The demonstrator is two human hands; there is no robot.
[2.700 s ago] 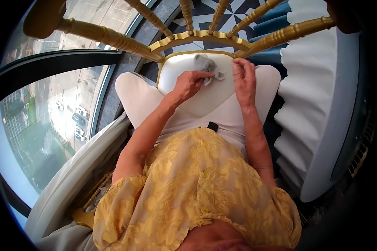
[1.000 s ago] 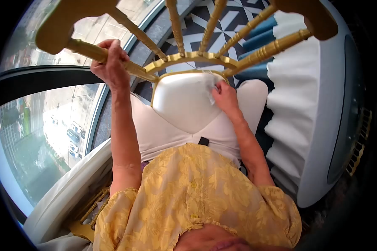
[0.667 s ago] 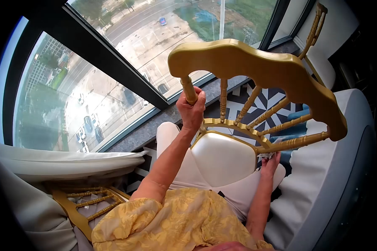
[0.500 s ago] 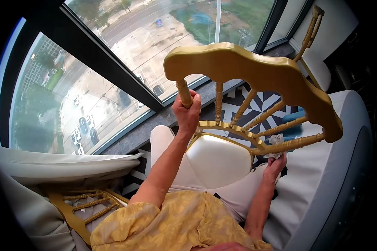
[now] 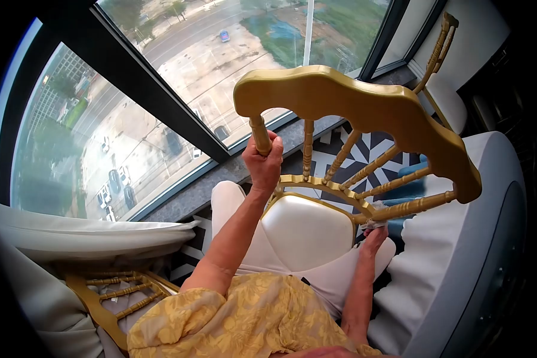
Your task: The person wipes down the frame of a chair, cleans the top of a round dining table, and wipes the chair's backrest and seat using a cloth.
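Just ahead of my right hand (image 5: 374,240), at the low end of the right post (image 5: 414,206) of the gold chair (image 5: 334,186), was a crumpled white wad (image 5: 373,224). That hand was closed on it, though I couldn't tell exactly how it pinched, or how much of the wad touched the wood. From there the post's long axis ran up and off to the right, to the wavy top rail (image 5: 352,101). My left hand (image 5: 262,163), farther from that post, was up and across to the left, wrapped round the left post (image 5: 259,133) just below the rail. 4 spindles (image 5: 342,157) fanned out between my 2 hands, and the white seat (image 5: 307,231) lay just left of my right hand. To the right of it a draped white cloth (image 5: 438,238) hung near, leaving less room there. Well below my left hand was another gold chair (image 5: 92,301).
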